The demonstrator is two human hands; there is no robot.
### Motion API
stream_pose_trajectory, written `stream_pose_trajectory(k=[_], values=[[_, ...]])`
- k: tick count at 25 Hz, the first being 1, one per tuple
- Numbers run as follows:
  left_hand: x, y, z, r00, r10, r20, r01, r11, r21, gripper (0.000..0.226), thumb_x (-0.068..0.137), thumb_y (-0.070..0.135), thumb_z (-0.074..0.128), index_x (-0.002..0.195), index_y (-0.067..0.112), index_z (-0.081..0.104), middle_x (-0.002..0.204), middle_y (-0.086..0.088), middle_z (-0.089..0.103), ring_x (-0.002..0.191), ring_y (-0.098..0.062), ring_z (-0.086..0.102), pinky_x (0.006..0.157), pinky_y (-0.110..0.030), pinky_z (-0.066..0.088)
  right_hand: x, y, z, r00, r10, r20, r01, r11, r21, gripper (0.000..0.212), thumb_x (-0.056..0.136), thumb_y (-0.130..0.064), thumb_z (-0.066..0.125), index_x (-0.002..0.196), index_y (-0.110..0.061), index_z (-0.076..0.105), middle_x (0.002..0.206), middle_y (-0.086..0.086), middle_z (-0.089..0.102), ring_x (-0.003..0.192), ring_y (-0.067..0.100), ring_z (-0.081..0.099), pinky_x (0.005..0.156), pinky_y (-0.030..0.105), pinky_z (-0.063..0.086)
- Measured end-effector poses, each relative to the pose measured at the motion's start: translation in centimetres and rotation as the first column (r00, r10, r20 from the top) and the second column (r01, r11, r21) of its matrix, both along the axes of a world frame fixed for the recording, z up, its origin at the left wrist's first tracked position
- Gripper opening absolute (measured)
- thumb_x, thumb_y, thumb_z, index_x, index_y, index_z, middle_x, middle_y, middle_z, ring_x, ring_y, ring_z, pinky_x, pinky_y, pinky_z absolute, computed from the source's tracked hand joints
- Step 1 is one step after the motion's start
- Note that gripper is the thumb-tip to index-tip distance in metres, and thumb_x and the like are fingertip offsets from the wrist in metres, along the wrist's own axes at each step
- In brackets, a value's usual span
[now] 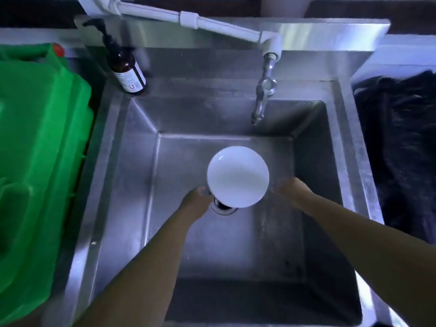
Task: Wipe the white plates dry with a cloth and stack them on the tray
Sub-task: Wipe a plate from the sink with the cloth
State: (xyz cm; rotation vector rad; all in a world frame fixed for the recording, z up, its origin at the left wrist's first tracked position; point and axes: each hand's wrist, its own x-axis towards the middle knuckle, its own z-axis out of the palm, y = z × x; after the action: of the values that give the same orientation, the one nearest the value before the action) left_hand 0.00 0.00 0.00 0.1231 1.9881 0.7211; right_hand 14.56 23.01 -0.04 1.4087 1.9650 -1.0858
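A round white plate sits low in the steel sink, face up, partly over the drain. My left hand grips its lower left rim, fingers hidden under the plate. My right hand is blurred at the plate's right edge; whether it touches or holds the rim cannot be made out. No cloth and no tray are in view.
A tap on a white pipe hangs over the basin's back right. A brown pump bottle stands at the back left corner. A green plastic container fills the left side. Dark material lies to the right.
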Motion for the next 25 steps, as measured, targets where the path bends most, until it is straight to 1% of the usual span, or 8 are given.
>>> stream_pose_trajectory(k=[2,5,9,11,13,15,19,25], values=[[-2.1,1.2,-2.2,0.988,0.155,-0.028,-0.152,0.985,0.084,0.03,0.088,0.024,0.069,0.116,0.013,0.066,0.109,-0.002,0.063,0.1,-0.025,0.054,0.078,-0.035,0.046,-2.6,0.8,-2.1,0.987,-0.149,-0.054,0.15,0.989,0.006,0.03,0.092,-0.019,0.063,0.115,-0.001,0.067,0.097,0.015,0.066,0.083,0.031,0.063,0.066,0.034,0.051],[-4.1,3.0,-3.9,0.941,0.332,0.069,-0.337,0.938,0.084,0.054,0.096,0.012,0.062,0.148,0.014,0.048,0.124,-0.003,0.053,0.102,-0.025,0.054,0.091,-0.041,0.054,-5.7,0.6,-4.3,0.939,-0.327,-0.109,0.33,0.944,0.008,0.033,0.09,-0.025,0.064,0.12,-0.01,0.062,0.086,0.005,0.059,0.073,0.025,0.056,0.052,0.026,0.037],[-4.7,4.4,-4.9,0.876,0.439,0.202,-0.454,0.891,0.033,0.044,0.097,0.01,0.058,0.14,0.021,0.054,0.106,0.004,0.061,0.083,-0.006,0.056,0.058,-0.024,0.048,-6.7,0.0,-6.0,0.897,-0.403,-0.181,0.412,0.911,0.011,0.034,0.087,-0.022,0.061,0.12,-0.017,0.063,0.086,-0.002,0.061,0.069,0.013,0.056,0.054,0.023,0.037],[-4.3,4.6,-5.3,0.888,0.412,0.204,-0.425,0.905,0.02,0.038,0.096,0.011,0.058,0.134,0.019,0.06,0.1,0.008,0.062,0.086,-0.008,0.059,0.065,-0.027,0.052,-6.3,-0.3,-6.5,0.875,-0.446,-0.191,0.451,0.893,-0.02,0.033,0.086,-0.021,0.06,0.119,-0.02,0.064,0.096,0.001,0.066,0.077,0.018,0.063,0.064,0.029,0.05],[-4.0,4.9,-5.4,0.892,0.411,0.189,-0.423,0.906,0.028,0.034,0.095,0.01,0.058,0.127,0.018,0.062,0.106,0.004,0.064,0.098,-0.019,0.062,0.087,-0.04,0.058,-6.1,-0.5,-6.6,0.832,-0.527,-0.177,0.522,0.85,-0.077,0.027,0.087,-0.021,0.061,0.114,-0.018,0.066,0.098,0.005,0.069,0.087,0.029,0.067,0.075,0.04,0.059],[-3.5,5.1,-5.5,0.881,0.434,0.187,-0.448,0.893,0.037,0.032,0.093,0.009,0.057,0.124,0.019,0.061,0.115,0.0,0.065,0.109,-0.026,0.061,0.101,-0.05,0.054,-5.9,-0.5,-6.7,0.792,-0.588,-0.164,0.572,0.809,-0.137,0.02,0.088,-0.023,0.062,0.108,-0.019,0.066,0.092,0.005,0.068,0.082,0.03,0.066,0.066,0.038,0.057],[-2.1,5.5,-5.5,0.91,0.398,0.118,-0.405,0.914,0.039,0.052,0.09,0.014,0.06,0.141,0.021,0.054,0.13,-0.004,0.061,0.114,-0.029,0.059,0.087,-0.039,0.054,-5.6,-0.8,-7.3,0.798,-0.572,-0.189,0.556,0.82,-0.137,0.018,0.089,-0.03,0.06,0.106,-0.026,0.063,0.092,0.0,0.067,0.081,0.028,0.066,0.062,0.035,0.054],[-1.6,6.2,-5.3,0.878,0.462,0.126,-0.464,0.886,-0.009,0.059,0.089,0.016,0.062,0.145,0.026,0.047,0.139,-0.005,0.05,0.12,-0.033,0.053,0.098,-0.051,0.055,-5.3,-0.7,-7.8,0.739,-0.645,-0.194,0.615,0.764,-0.198,0.009,0.088,-0.032,0.061,0.088,-0.024,0.063,0.094,0.003,0.067,0.079,0.028,0.065,0.057,0.032,0.05]])
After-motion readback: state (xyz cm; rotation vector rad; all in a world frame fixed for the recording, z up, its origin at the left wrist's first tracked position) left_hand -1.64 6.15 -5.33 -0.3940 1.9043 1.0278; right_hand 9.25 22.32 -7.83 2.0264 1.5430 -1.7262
